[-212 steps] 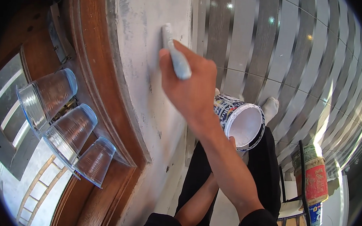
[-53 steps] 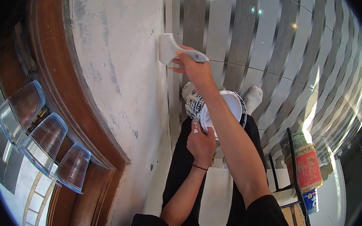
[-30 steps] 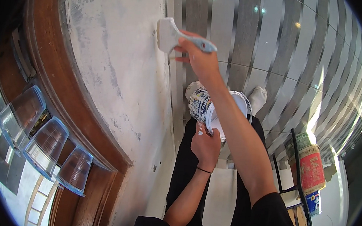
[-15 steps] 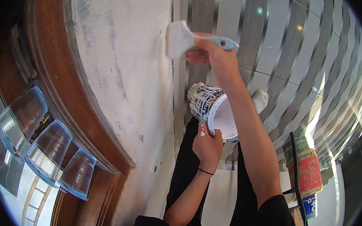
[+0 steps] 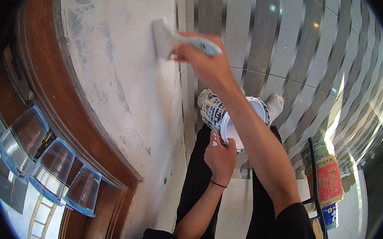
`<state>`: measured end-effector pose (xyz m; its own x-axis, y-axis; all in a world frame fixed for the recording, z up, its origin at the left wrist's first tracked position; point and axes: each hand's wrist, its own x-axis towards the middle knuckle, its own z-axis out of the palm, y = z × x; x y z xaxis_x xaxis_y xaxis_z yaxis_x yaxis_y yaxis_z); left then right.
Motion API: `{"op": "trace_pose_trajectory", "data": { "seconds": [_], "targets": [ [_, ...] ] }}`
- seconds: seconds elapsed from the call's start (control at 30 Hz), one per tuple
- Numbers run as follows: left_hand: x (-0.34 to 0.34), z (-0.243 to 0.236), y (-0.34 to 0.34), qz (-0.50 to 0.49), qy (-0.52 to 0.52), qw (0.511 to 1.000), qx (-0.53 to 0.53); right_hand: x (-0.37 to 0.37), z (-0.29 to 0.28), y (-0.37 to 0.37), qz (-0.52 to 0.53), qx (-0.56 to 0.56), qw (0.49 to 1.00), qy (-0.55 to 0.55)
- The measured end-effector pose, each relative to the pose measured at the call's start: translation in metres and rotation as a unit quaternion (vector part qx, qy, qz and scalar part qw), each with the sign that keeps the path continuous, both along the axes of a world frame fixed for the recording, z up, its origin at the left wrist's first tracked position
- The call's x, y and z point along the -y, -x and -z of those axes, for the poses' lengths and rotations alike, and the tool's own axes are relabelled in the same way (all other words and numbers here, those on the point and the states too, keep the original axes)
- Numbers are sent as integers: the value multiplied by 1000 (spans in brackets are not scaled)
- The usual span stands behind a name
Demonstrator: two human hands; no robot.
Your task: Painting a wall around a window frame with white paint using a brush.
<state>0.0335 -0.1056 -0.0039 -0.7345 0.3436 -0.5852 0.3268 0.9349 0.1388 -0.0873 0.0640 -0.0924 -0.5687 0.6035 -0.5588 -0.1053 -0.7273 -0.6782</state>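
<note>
Paintbrush [image 5: 172,39] between right fingers [image 5: 197,34]

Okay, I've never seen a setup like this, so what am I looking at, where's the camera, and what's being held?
No machine here: you're looking down through a fisheye camera worn on a person's head, so straight edges bend. The bare right hand has its grip on a wide brush, which appears to touch the pale wall. The bare left hand holds a blue-and-white bucket by its rim. Beyond is a striped floor; at left, three clear cups show beside a brown wooden frame, and at right is a red-banded container.
</note>
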Motion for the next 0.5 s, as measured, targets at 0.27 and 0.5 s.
{"op": "trace_pose_trajectory", "data": {
  "seconds": [0.27, 0.5],
  "targets": [
    [-28, -7, 2, -82, 40, 989, 116, -17, 43, -34, 49, 76, 992, 85],
    [-5, 1, -2, -19, 25, 998, 57, -2, 37, 4, 3, 83, 996, -6]
  ]
}}
